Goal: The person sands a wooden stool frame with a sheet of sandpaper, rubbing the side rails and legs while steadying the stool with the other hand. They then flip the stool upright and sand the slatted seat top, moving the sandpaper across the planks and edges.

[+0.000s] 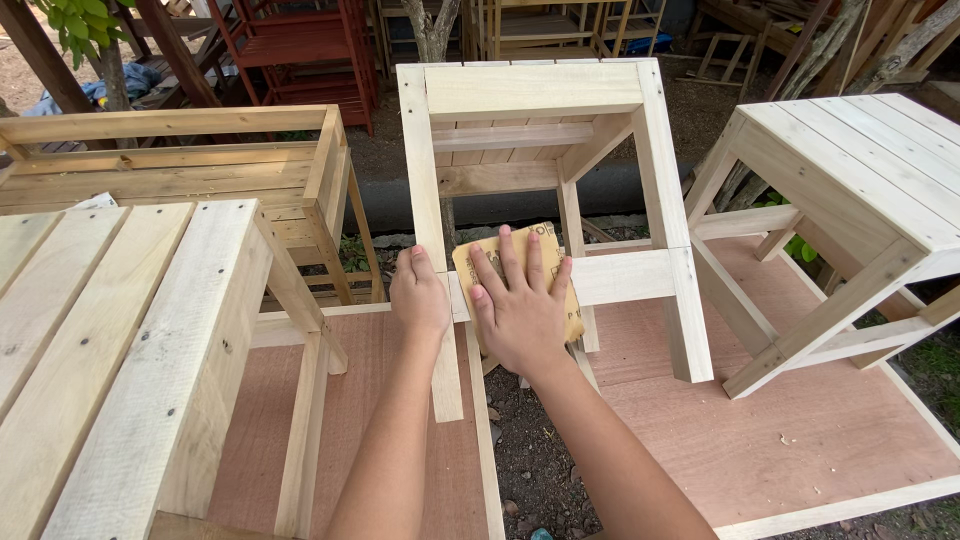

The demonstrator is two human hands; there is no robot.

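Sandpaper point(520, 262) on stool point(545, 200) rail.
Right hand point(520, 310) presses it flat, fingers spread; left hand point(420, 297) grips the stool's leg.

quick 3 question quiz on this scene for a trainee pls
1. True or false: the right hand presses a sheet of sandpaper flat against the stool's crossbar.
2. What does the left hand grip? A) the stool's leg B) a hammer C) the sandpaper
3. What does the stool stand on?

Key
1. True
2. A
3. Reddish plywood boards, with a gap of bare ground between them.
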